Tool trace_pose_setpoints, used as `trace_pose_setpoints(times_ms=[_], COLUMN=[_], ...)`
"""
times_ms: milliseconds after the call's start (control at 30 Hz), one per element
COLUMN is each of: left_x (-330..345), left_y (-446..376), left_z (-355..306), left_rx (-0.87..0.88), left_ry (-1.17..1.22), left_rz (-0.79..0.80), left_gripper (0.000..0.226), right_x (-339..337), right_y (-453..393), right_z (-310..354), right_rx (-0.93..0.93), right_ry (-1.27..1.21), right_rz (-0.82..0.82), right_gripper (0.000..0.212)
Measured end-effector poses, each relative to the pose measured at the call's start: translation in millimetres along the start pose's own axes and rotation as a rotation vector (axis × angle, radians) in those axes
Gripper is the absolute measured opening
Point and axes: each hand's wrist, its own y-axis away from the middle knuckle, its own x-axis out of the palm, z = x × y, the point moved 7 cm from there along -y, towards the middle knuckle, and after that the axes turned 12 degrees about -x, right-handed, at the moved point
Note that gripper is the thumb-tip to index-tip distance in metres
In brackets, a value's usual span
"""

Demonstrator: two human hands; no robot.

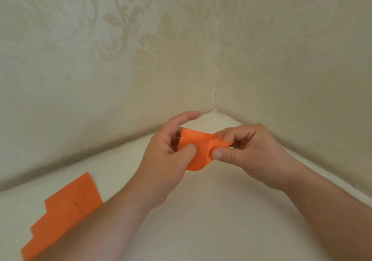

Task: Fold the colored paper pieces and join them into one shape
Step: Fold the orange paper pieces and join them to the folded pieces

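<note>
A: The orange paper piece [198, 150] is up in the air between your hands, above the cream surface [211, 210] near the wall corner [215, 107]. From the head view, your left hand [171, 152] pinches its left side, thumb curled on the face, index finger lifted free. Your right hand [251, 150] pinches the right edge, thumb on the turned-over flap.

B: So what can go wrong?

A: You are creasing in mid-air, with nothing flat beneath. If your thumbs press unevenly, the fold likely runs crooked, and the piece may not slot into the others later.

B: And the rest?

A: The stack of orange sheets [64, 214] lies fanned at lower left, right beside your left forearm. Drop that arm and you probably scatter or crumple them.
</note>
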Motion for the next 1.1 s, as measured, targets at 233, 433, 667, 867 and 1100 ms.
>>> trace_pose_setpoints(times_ms=[233,433,667,867,1100], left_x=[3.5,2.5,1.3,-2.2,-5.8], left_y=[3.6,4.5,3.4,2.6,2.2], left_z=[2.9,2.5,3.3,1.0,-1.5], left_rx=[0.003,0.028,0.019,0.038,0.048], left_ry=[-0.092,-0.062,-0.042,-0.033,-0.079], left_rz=[-0.024,-0.053,-0.048,-0.106,-0.154], left_gripper=[0.027,0.012,0.015,0.018,0.028], right_x=[-4.6,-3.9,-4.7,-5.5,-7.7], right_y=[2.4,1.9,2.4,2.0,1.8], right_z=[-2.7,-2.2,-1.1,-0.4,0.7], right_rx=[0.1,0.108,0.101,0.124,0.115], right_ry=[0.03,0.018,0.04,0.003,0.01], right_rz=[-0.093,-0.107,-0.129,-0.159,-0.205], right_gripper=[0.024,0.021,0.021,0.037,0.038])
